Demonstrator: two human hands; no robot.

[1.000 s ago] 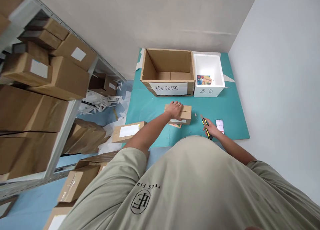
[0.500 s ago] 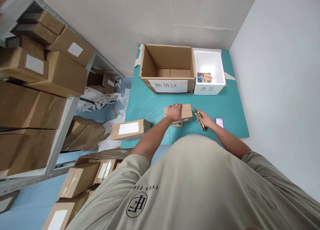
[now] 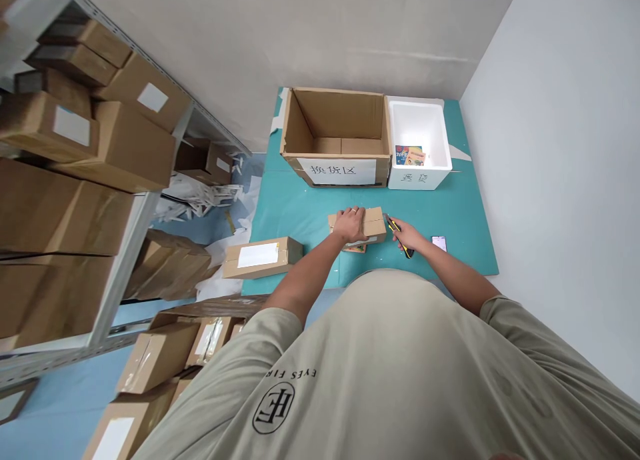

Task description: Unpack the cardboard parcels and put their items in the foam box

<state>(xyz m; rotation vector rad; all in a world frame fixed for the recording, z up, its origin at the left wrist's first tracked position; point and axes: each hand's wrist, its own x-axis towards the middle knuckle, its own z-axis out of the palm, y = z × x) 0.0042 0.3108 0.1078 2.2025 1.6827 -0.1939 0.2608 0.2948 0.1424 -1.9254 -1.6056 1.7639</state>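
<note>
A small cardboard box (image 3: pixel 374 223) lies on the green-covered table, its taped seam running along the top. My left hand (image 3: pixel 350 224) presses down across the box, fingers gripping its top. In my right hand (image 3: pixel 408 235) is a yellow and black utility knife (image 3: pixel 399 235), its tip close to the right end of the box. Whether the blade touches the cardboard I cannot tell. Partly under the box's near edge, a colourful printed card or booklet (image 3: pixel 356 249) sticks out.
At the back stand a large open carton (image 3: pixel 336 171) and a white foam box (image 3: pixel 419 179) with booklets (image 3: pixel 410 155) inside. A phone (image 3: pixel 439 243) lies right of my hand. Another labelled box (image 3: pixel 263 257) rests at the table's left edge. Shelves of cartons (image 3: pixel 133 147) fill the left side.
My right hand has shifted slightly left, bringing the utility knife's tip closer to the right end of the box. My left hand stays on the box.
</note>
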